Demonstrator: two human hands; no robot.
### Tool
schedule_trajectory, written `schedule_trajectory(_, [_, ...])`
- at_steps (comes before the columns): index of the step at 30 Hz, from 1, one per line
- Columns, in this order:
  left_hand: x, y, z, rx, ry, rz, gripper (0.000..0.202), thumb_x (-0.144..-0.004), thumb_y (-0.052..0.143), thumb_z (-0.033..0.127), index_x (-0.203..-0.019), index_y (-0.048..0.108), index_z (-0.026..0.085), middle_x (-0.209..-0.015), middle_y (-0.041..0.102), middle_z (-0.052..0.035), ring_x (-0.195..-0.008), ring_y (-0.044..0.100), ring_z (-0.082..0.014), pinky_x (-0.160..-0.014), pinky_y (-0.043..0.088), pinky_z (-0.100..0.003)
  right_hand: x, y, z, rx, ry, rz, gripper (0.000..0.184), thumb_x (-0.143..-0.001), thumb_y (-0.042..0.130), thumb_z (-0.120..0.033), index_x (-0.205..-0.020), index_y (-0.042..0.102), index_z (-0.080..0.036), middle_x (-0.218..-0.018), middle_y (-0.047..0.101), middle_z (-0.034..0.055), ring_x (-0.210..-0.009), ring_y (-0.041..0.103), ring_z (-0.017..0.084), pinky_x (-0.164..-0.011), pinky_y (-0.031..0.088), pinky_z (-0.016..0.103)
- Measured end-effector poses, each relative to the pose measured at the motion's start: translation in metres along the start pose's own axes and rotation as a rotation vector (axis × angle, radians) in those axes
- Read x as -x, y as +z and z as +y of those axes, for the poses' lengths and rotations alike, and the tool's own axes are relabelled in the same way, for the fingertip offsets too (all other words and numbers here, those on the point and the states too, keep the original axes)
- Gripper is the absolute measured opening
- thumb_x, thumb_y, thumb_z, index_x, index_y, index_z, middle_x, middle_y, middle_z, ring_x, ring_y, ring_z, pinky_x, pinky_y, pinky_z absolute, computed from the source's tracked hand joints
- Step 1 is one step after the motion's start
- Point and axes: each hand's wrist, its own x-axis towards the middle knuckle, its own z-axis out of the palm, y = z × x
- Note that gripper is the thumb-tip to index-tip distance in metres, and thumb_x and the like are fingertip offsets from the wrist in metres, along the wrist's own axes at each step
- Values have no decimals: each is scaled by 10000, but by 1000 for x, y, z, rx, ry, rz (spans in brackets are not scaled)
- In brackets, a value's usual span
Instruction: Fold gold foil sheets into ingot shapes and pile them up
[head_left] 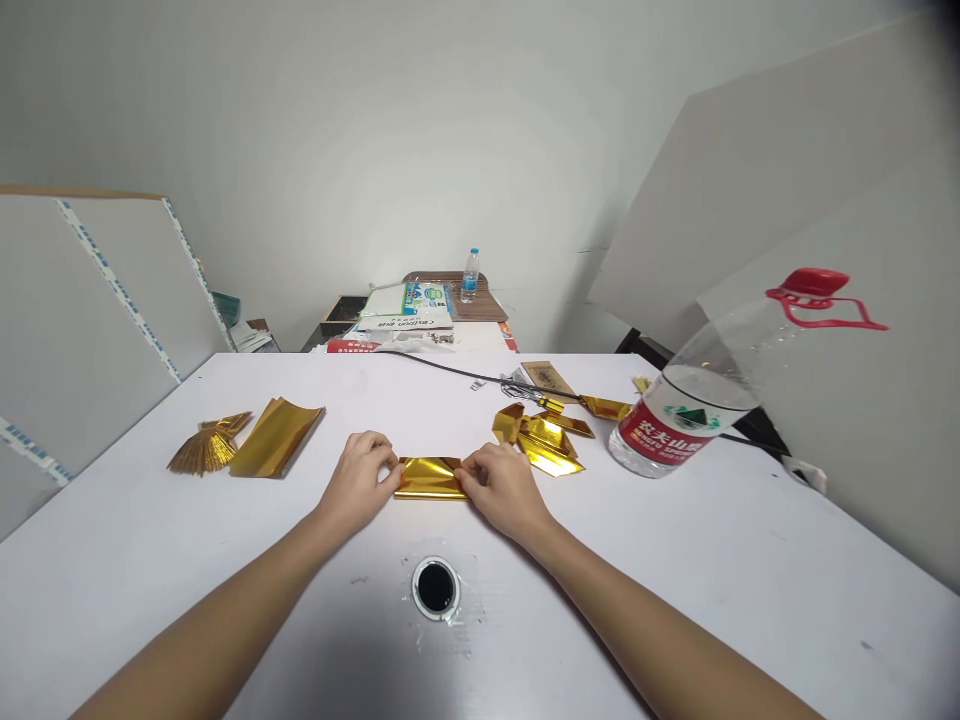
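A folded sheet of shiny gold foil paper (430,479) lies flat on the white table in front of me. My left hand (361,478) pinches its left end, and my right hand (501,484) pinches the right end, fingers curled in on both sides. Left of my hands rests a stack of gold foil paper (276,438), beside a pleated gold fan shape (204,448). Just beyond my right hand lie several folded gold foil pieces (547,440). The fingertips partly cover the ends of the sheet.
A large water bottle (671,425) with a red handle stands at the right. Behind the foil pieces are a yellow-handled tool (550,404), a brown card (550,378) and a black cable (450,366). A round hole (436,588) is nearer me. A small bottle (470,277) stands farther back.
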Motion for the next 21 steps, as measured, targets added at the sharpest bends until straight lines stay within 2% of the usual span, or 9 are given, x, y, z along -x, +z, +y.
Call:
schedule_trajectory(3, [1, 5, -3, -76, 41, 53, 28, -903, 656, 188, -894, 681, 179, -1252, 616, -84, -1240, 505, -272, -1076, 504, -459, -2, 4, 1, 38, -18, 40, 113, -876, 678, -269, -936, 718, -181, -934, 684, 55, -932, 550, 204, -831, 309, 315])
schedule_trajectory(5, [1, 4, -2, -137, 102, 67, 152, -907, 653, 148, -1051, 678, 191, -1344, 580, -90, -1280, 480, -279, -1089, 496, -474, -3, 7, 4, 25, -58, 57, 184, -865, 686, -241, -1041, 709, -193, -989, 679, 57, -959, 546, 208, -847, 321, 316])
schedule_trajectory(6, [0, 2, 0, -178, 164, 32, 205, -923, 626, 124, -1103, 677, 208, -1370, 575, -84, -1296, 474, -279, -1089, 490, -474, -3, 8, 5, 22, -86, 58, 198, -878, 673, -229, -1070, 713, -204, -1018, 677, 62, -981, 540, 214, -857, 327, 322])
schedule_trajectory(8, [-2, -2, 5, -271, 329, -126, 243, -964, 553, 90, -1101, 696, 232, -1329, 622, -64, -1279, 501, -265, -1057, 490, -447, -2, 10, 5, 43, -156, 42, 229, -914, 613, -176, -1096, 738, -234, -1087, 674, 79, -1035, 521, 229, -874, 330, 340])
schedule_trajectory(11, [-6, -8, 13, -347, 495, -365, 239, -978, 528, 80, -1040, 717, 213, -1104, 707, -52, -1091, 608, -221, -949, 501, -373, 1, 9, -3, 131, -316, -49, 370, -922, 535, -71, -1102, 774, -289, -1156, 679, 76, -1113, 490, 243, -910, 310, 383])
schedule_trajectory(14, [-8, -15, 17, -323, 491, -417, 275, -934, 522, 28, -1011, 723, 201, -978, 719, -39, -964, 651, -193, -887, 496, -327, 7, 2, -16, 200, -519, -212, 378, -955, 518, -95, -1128, 768, -319, -1114, 700, 50, -1126, 499, 225, -930, 294, 409])
schedule_trajectory(16, [-5, -20, 17, -288, 489, -416, 318, -908, 501, -1, -997, 720, 211, -969, 727, -32, -947, 662, -182, -884, 497, -315, 12, -5, -21, 233, -572, -269, 343, -963, 520, -132, -1135, 762, -303, -1076, 708, 46, -1086, 519, 208, -918, 296, 411])
schedule_trajectory(19, [1, -28, 17, -278, 531, -412, 371, -909, 480, 12, -1061, 729, 240, -1181, 739, -43, -1080, 676, -201, -972, 511, -354, 16, -17, -23, 241, -573, -325, 390, -900, 561, -118, -1161, 759, -329, -1183, 706, 26, -1096, 532, 204, -921, 299, 415])
schedule_trajectory(21, [5, -33, 17, -292, 536, -429, 424, -903, 463, 13, -1113, 738, 259, -1359, 690, -51, -1226, 652, -230, -1045, 510, -408, 18, -26, -20, 221, -560, -340, 397, -896, 568, -128, -1160, 763, -352, -1270, 692, 5, -1130, 537, 211, -928, 306, 418])
